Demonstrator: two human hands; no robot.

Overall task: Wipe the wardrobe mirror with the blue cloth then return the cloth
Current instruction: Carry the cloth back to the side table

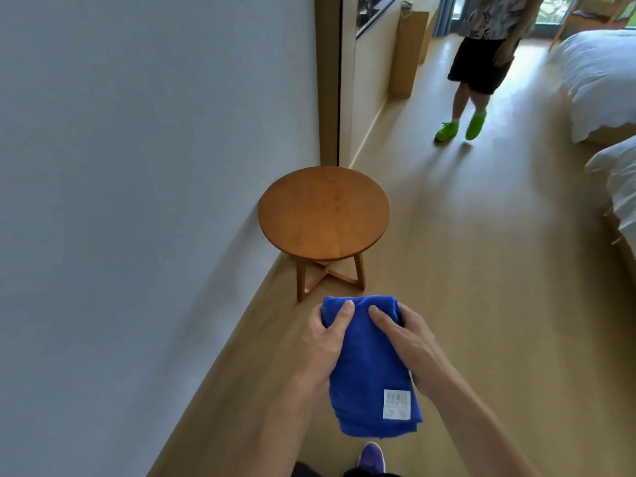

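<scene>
Fingers (340, 318) of both hands curled round the folded blue cloth (370, 370).
The left hand (328, 346) and right hand (409, 342) grip its upper end at lower centre of the frame; a round wooden table (323, 215) stands just above, beside the wall (137, 166).

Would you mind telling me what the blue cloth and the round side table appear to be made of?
The blue cloth looks like soft terry or microfibre: matt, fuzzy nap, thick folds, a white label. The round side table appears to be wood with a satin finish: brown grain streaks and a soft sheen; solid or veneer is unclear.
</scene>
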